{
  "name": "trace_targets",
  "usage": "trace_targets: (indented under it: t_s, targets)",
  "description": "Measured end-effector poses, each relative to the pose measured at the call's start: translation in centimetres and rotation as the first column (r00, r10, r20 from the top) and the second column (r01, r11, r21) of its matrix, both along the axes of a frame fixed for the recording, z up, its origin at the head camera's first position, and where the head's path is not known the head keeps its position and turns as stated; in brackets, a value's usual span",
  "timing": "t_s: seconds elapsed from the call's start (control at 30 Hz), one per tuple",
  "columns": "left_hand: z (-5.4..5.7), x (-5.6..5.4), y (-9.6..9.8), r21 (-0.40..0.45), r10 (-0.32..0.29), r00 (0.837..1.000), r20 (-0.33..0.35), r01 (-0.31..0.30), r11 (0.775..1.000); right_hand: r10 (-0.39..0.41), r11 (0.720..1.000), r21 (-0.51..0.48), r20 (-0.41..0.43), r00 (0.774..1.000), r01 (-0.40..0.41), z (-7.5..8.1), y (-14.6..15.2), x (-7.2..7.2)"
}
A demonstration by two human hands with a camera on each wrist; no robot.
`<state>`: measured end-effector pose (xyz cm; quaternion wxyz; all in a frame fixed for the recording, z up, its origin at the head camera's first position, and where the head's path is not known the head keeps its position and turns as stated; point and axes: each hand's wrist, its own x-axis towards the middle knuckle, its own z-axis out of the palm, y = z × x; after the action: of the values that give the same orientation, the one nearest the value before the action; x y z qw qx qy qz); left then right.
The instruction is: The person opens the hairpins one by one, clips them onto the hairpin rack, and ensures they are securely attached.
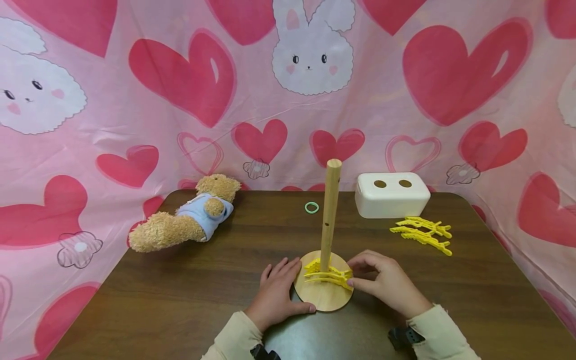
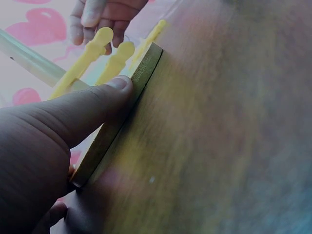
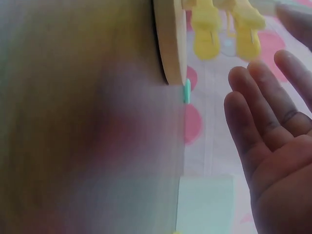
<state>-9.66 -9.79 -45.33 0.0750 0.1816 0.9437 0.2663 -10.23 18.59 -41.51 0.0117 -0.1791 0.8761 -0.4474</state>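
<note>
A wooden stand [image 1: 330,215] has a round base [image 1: 325,299] and an upright pole with small holes. Yellow branch-shaped plastic pieces [image 1: 330,276] lie on the base about the pole's foot. My left hand [image 1: 281,295] touches the base's left and front edge, fingers fairly straight, thumb [image 2: 105,95] against the rim. On the other side, my right hand [image 1: 382,277] is beside the right ends of the yellow pieces. Its fingers [image 3: 265,114] are spread and gently bent in the right wrist view, with a gap between them and the pieces; thumb contact is unclear.
More yellow branch pieces [image 1: 423,234] lie at the right, before a white box [image 1: 392,197] with two round holes. A green ring [image 1: 311,207] is behind the stand. At the back left lies a teddy bear [image 1: 193,215] in a blue shirt. A patterned cloth hangs behind the table.
</note>
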Motion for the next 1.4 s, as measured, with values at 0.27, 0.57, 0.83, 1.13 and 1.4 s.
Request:
trace_targets:
  t_s: [0.27, 0.57, 0.83, 1.13, 1.4]
  targets:
    - [-0.1, 0.0, 0.0, -0.001, -0.002, 1.000, -0.005, 0.002, 1.000, -0.086, 0.995, 0.042, -0.134, 0.987, 0.092, 0.3, 1.9, -0.4]
    - [-0.3, 0.0, -0.1, -0.001, 0.003, 1.000, 0.001, -0.003, 1.000, -0.228, 0.962, 0.105, -0.208, 0.951, 0.253, 0.7, 4.7, -1.2]
    - [-0.2, -0.1, 0.0, -0.003, 0.012, 1.000, 0.004, -0.012, 1.000, -0.324, 0.935, 0.075, -0.213, 0.922, 0.346, 0.3, 7.0, -1.8]
    - [-0.1, -0.3, 0.0, -0.009, -0.010, 1.000, -0.011, 0.010, 1.000, -0.415, 0.901, 0.071, -0.141, 0.899, 0.428, -0.3, 10.6, -2.3]
    - [-0.1, -0.4, 0.1, -0.015, -0.017, 1.000, -0.012, 0.017, 1.000, -0.432, 0.891, 0.151, -0.009, 0.902, 0.428, -0.9, 13.8, -2.5]
